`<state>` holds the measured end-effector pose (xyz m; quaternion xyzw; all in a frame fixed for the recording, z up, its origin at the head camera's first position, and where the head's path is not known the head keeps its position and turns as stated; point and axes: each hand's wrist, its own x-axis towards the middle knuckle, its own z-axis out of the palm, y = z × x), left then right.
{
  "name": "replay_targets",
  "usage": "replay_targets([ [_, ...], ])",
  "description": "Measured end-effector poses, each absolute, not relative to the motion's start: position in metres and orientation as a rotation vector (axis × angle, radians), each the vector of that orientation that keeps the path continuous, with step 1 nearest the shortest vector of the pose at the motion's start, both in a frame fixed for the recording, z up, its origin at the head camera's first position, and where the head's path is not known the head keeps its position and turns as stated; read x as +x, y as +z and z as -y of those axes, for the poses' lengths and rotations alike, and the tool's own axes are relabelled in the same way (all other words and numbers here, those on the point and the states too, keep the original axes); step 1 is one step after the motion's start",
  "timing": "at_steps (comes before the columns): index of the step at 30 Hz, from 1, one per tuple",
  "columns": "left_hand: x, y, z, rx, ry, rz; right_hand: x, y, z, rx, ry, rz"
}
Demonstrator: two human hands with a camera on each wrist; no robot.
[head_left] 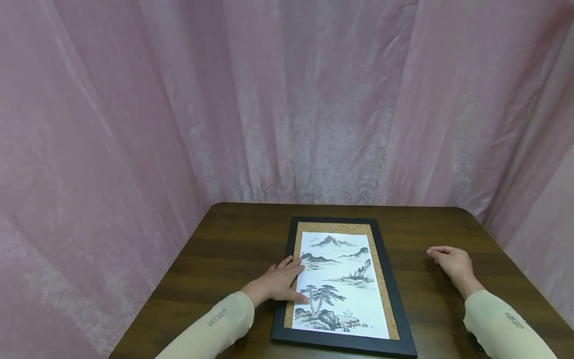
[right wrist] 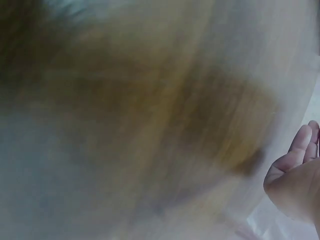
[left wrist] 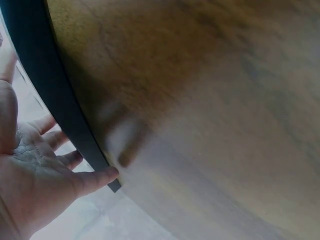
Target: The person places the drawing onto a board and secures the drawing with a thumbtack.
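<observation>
A black picture frame (head_left: pixel 396 299) lies flat on the table. Inside its gold-brown patterned border sits a white sheet with an ink landscape (head_left: pixel 343 279) of mountains, pines and a small pavilion. My left hand (head_left: pixel 282 281) reaches over the frame's left side, fingers and thumb spread, tips overlapping the left edge of the picture. In the left wrist view the thumb of this hand (left wrist: pixel 45 175) lies alongside the dark frame bar (left wrist: pixel 55 80). Well right of the frame, my right hand (head_left: pixel 453 264) hovers over the wood with loosely bent fingers; nothing shows in it.
The dark brown wooden table (head_left: pixel 251 234) has rounded far corners. Pink velvet curtains (head_left: pixel 332 99) hang behind it and along both sides. Both forearms wear pale sleeves (head_left: pixel 224 319). Much of the right wrist view is the blurred table surface (right wrist: pixel 150 125).
</observation>
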<state>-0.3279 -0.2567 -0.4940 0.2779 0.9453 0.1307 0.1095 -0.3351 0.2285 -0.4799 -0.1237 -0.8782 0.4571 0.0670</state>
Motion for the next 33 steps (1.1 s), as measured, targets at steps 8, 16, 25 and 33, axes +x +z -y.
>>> replay_targets([
  [8, -0.329, -0.492, 0.259, 0.819, 0.432, -2.762, -0.346, -0.475, -0.218, -0.343, 1.441, 2.588],
  [16, -0.328, -0.492, 0.259, 0.805, 0.442, -2.759, -0.358, -0.475, -0.204, -0.315, 1.553, 2.516],
  [25, -0.326, -0.493, 0.258, 0.807, 0.444, -2.753, -0.367, -0.466, -0.185, -0.296, 1.591, 2.505],
  [33, -0.325, -0.492, 0.258, 0.803, 0.457, -2.75, -0.374, -0.459, -0.168, -0.271, 1.542, 2.526],
])
